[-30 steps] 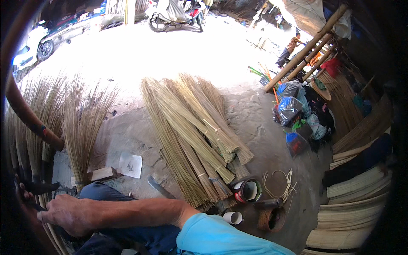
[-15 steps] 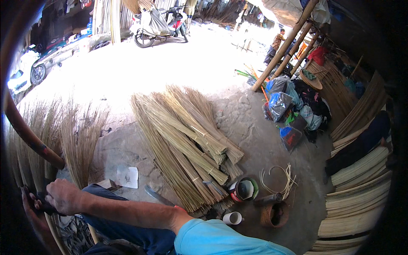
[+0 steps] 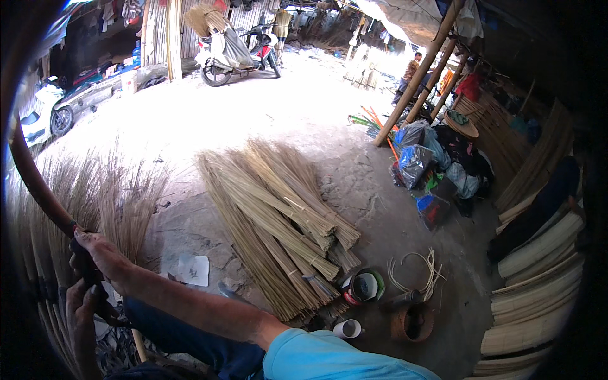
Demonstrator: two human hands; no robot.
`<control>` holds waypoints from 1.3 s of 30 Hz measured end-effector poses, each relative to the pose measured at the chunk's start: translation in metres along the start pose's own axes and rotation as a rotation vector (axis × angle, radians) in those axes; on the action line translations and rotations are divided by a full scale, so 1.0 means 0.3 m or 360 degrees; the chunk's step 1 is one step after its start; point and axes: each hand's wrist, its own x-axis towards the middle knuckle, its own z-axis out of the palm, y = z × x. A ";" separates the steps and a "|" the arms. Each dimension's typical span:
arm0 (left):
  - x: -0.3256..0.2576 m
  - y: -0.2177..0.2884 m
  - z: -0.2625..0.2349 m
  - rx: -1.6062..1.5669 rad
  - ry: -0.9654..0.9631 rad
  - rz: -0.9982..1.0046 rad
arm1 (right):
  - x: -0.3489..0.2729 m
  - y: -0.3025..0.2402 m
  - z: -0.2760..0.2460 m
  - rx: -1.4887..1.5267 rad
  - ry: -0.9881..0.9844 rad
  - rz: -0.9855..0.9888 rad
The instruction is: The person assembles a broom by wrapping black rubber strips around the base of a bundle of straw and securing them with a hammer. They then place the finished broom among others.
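Observation:
Both my hands are together at the far left, around a dark, strip-like material, perhaps rubber, at the lower end of a brown pole point(image 3: 43, 183). My right hand point(image 3: 104, 253) reaches across from the right, closed at the pole's end with the black material point(image 3: 88, 271) under it. Just below, my left hand point(image 3: 82, 313) has its fingers curled round the same black material. Shadow hides the exact grip of both hands. Behind them stand upright bundles of thin brown bristles point(image 3: 120, 209), some with dark bound lower parts. Black scraps point(image 3: 117, 351) lie beneath my hands.
Tied straw bundles point(image 3: 272, 221) lie ahead on the floor. Near them are a white mug point(image 3: 347, 328), an open can point(image 3: 364, 286), a woven basket point(image 3: 411, 322) and a cane coil point(image 3: 434, 278). Stacked pale strips point(image 3: 538, 285) line the right. A motorbike point(image 3: 237, 60) stands far off.
My right hand has moved up, and its fist has shifted against the pole's end. My left hand has come rightward beneath it. The pole's lower end has shifted up and left.

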 end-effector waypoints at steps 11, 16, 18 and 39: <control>0.042 -0.056 -0.086 -0.0334 -0.0105 -0.0208 | -0.100 -0.046 -0.044 -0.0580 -0.0072 0.0031; 0.073 -0.091 -0.110 -0.0984 -0.0088 0.0052 | -0.163 -0.104 0.108 -0.0868 -0.0113 0.0125; 0.085 -0.083 -0.118 -0.1151 0.0036 0.0092 | -0.182 -0.113 0.156 -0.1110 -0.0074 0.0212; -0.056 -0.019 -0.226 -0.0595 0.0502 0.0385 | -0.155 -0.061 0.159 -0.1872 0.0023 -0.0140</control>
